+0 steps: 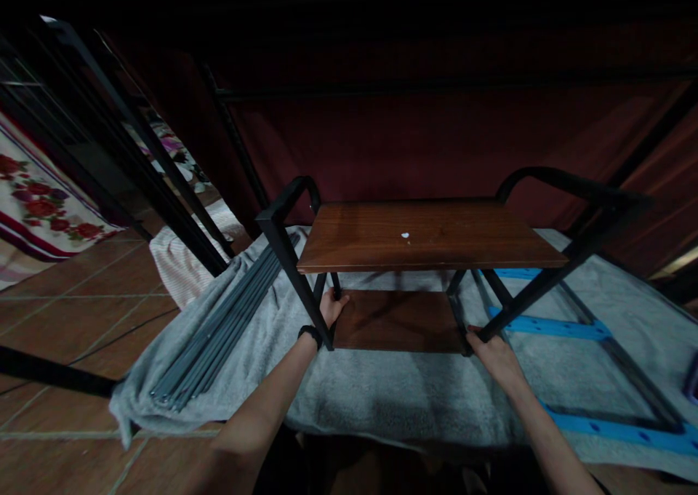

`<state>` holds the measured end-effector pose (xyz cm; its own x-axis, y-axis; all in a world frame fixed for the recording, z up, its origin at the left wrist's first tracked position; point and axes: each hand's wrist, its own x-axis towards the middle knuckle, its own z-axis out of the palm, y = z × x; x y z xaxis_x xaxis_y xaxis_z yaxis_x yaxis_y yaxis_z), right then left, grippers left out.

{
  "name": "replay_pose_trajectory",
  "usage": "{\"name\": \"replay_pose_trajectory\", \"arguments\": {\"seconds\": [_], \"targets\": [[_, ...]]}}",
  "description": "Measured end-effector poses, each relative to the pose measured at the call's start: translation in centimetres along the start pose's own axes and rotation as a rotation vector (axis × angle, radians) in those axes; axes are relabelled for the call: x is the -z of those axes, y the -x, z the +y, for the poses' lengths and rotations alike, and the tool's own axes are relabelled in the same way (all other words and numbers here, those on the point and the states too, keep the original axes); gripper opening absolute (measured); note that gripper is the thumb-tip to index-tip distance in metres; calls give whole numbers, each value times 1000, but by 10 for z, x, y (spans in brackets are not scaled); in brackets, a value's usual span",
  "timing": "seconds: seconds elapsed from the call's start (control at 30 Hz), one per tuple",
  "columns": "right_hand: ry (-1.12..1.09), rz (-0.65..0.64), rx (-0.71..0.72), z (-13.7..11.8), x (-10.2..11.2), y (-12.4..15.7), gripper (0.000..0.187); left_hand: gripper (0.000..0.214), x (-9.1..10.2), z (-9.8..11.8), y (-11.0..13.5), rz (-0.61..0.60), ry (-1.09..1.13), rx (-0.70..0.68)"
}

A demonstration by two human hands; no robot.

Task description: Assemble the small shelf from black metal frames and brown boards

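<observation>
A small two-tier shelf with a dark metal frame stands in front of me, with its brown wood-grain top board [430, 235] above a shorter lower board [398, 320]. My left hand [331, 308], a dark band at its wrist, grips the shelf's lower left side. Its thumb lies over the lower board's edge, and the other fingers are mostly hidden. At the lower right corner, my right hand [494, 351] is closed on the frame beside the leg. Curved metal arms [567, 182] rise at both ends of the top board. A small white mark shows on that board.
A grey blanket [403, 400] lies under the shelf. On its left rests a bundle of grey metal rods [223, 328]; on its right lies a dark frame with blue crosspieces [556, 326]. Dark posts [158, 153] and tiled floor [70, 320] are at left, a dark red curtain [403, 139] behind.
</observation>
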<state>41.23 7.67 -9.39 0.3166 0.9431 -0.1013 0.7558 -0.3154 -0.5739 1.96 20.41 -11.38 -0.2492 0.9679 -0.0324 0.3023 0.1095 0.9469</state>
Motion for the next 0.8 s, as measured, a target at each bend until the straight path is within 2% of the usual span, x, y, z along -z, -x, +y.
{"name": "replay_pose_trajectory", "arguments": {"seconds": [0.13,0.27,0.53,0.8], "targets": [[-66,-14,-4,3,1,-1,32,27,-4,5,1,-18,23,12],[-116,-13,2,6,-1,-1,35,29,-7,3,0,-28,58,33],[-23,-29,-42,0,-4,0,42,26,-4,-11,-4,-17,44,41],[-58,-44,-25,-2,-1,2,44,17,0,-3,-3,-16,17,-14]]}}
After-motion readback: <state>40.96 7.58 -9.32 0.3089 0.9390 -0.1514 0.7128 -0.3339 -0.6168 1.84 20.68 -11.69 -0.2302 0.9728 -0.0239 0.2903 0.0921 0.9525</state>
